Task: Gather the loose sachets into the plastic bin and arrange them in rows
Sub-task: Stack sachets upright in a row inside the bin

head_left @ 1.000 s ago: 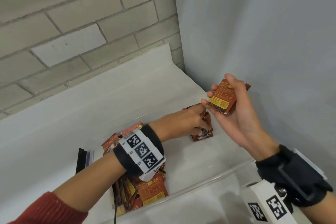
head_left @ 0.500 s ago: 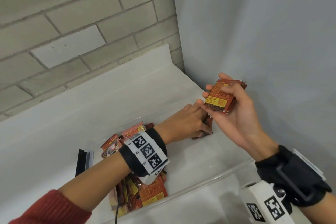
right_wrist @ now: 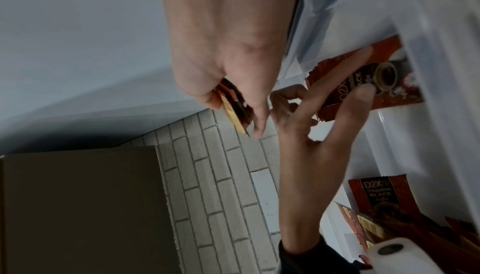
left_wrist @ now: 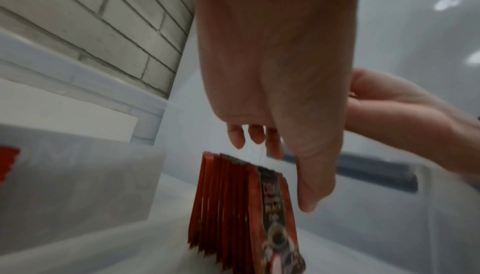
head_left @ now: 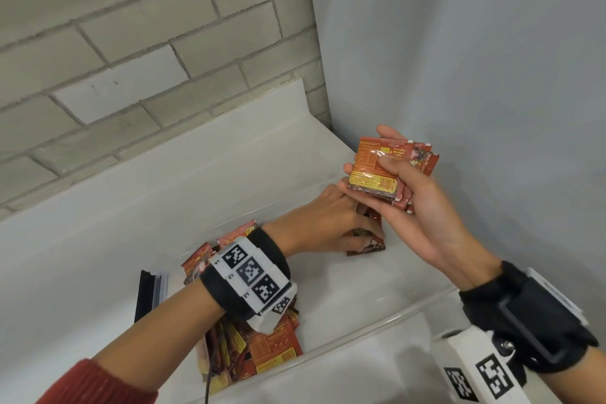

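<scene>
A clear plastic bin (head_left: 377,328) stands on a white ledge. In its far right corner a short row of red-brown coffee sachets (head_left: 367,244) (left_wrist: 233,206) stands on edge. My left hand (head_left: 357,223) (left_wrist: 272,145) reaches into the bin over that row. Its fingers are loosely spread, and one fingertip (right_wrist: 363,92) presses the front sachet's face (right_wrist: 384,77). My right hand (head_left: 410,200) (right_wrist: 233,94) hovers just above and grips a stack of several sachets (head_left: 377,170) (right_wrist: 233,110), thumb on the top one. A loose pile of sachets (head_left: 262,348) (right_wrist: 376,196) lies at the bin's near left end, under my left wrist.
A brick wall (head_left: 131,43) runs behind the ledge (head_left: 98,239), and a plain grey wall (head_left: 459,43) closes the right side. A black flat object (head_left: 147,292) stands just left of the bin. The right wrist view shows a brown cardboard box (right_wrist: 78,206).
My right hand has lifted the stack slightly and turned its label face up. My left hand has stayed at the standing row, shifting a little over it.
</scene>
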